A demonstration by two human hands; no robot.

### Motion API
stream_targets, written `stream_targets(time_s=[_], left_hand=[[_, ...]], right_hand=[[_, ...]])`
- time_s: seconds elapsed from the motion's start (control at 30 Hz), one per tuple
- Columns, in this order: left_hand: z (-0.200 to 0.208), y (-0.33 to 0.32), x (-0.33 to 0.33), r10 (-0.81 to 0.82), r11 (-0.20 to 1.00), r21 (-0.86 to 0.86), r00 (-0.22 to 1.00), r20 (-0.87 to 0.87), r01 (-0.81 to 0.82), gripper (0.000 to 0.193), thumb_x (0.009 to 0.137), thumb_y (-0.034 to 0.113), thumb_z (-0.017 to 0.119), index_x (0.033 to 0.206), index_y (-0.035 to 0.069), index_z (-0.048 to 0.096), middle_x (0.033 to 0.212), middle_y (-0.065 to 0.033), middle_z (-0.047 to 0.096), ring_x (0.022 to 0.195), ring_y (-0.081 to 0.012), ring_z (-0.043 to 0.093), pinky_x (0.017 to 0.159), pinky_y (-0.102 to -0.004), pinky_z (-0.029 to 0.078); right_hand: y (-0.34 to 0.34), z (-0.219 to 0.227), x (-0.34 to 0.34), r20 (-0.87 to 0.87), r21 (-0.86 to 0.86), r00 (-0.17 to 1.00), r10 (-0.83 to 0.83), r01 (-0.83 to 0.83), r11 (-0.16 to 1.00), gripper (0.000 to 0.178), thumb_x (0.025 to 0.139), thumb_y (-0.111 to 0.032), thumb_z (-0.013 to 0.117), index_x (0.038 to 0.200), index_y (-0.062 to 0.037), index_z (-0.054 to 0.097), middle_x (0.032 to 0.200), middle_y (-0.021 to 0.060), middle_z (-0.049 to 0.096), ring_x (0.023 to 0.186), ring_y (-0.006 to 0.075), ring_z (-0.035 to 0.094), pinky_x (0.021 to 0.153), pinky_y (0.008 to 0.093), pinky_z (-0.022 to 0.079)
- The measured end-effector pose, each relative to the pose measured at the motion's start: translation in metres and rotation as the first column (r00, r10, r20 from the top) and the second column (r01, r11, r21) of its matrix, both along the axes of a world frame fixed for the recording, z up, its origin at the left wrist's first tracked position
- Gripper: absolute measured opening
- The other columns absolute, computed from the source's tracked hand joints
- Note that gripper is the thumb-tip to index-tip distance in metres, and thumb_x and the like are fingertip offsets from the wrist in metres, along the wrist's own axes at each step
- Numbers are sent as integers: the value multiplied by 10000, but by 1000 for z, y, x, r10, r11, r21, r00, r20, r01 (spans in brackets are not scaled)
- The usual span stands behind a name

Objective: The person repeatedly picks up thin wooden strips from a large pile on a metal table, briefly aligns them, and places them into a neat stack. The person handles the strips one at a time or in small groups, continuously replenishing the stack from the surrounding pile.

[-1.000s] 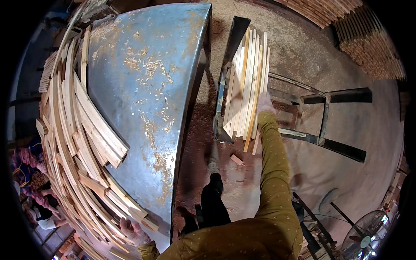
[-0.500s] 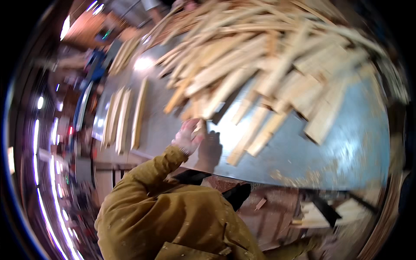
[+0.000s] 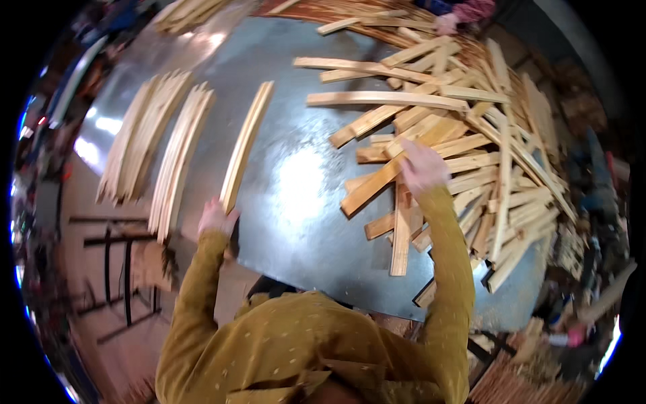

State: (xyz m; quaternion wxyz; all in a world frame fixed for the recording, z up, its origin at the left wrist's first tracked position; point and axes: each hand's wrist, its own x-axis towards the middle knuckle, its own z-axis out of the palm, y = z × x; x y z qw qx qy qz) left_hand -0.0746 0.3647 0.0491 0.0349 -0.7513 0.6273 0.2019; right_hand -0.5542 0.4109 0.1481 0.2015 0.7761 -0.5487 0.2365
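At the left part of the metal table, my left hand (image 3: 217, 219) is closed round the near end of a single wooden strip (image 3: 247, 145). The strip lies flat, pointing away from me. Further right, my right hand (image 3: 424, 167) reaches over a loose pile of wooden strips (image 3: 498, 145). Its fingers are bent over a darker wooden slat (image 3: 372, 187) that slants across the pile's left side. The hand is slightly blurred, and its fingertips are partly hidden.
Two rows of aligned strips, a wider stack (image 3: 145, 138) and a narrower stack (image 3: 180, 161), lie left on the metal table (image 3: 296, 232). More strips (image 3: 192, 13) lie at the far left. Another person's hand (image 3: 447, 24) is at the pile's far side. Black metal legs (image 3: 128, 283) stand below left.
The view has swung round. My left hand has gone from beside the pile to the lone strip at the left. My right hand has come into view over the pile.
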Motion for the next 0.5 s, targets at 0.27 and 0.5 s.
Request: stream_targets(time_s=[0.27, 0.5], left_hand=[[6, 1, 18, -283, 899, -400, 936, -211, 181, 813, 823, 252, 736, 1486, 25, 323, 1403, -261, 415, 1255, -431, 472, 1022, -450, 440], [97, -121, -77, -609, 775, -510, 658, -443, 374, 797, 855, 286, 720, 1471, -25, 321, 1400, -258, 425, 1268, -394, 475, 1041, -450, 417]], right_hand=[[-235, -99, 15, -463, 409, 841, -282, 484, 773, 523, 900, -332, 579, 1364, -119, 469, 1311, 95, 571, 1268, 254, 511, 1060, 453, 370], [-216, -88, 86, -941, -284, -313, -129, 522, 804, 313, 979, -306, 487, 1238, -131, 506, 959, 46, 554, 919, 243, 589, 977, 464, 455]])
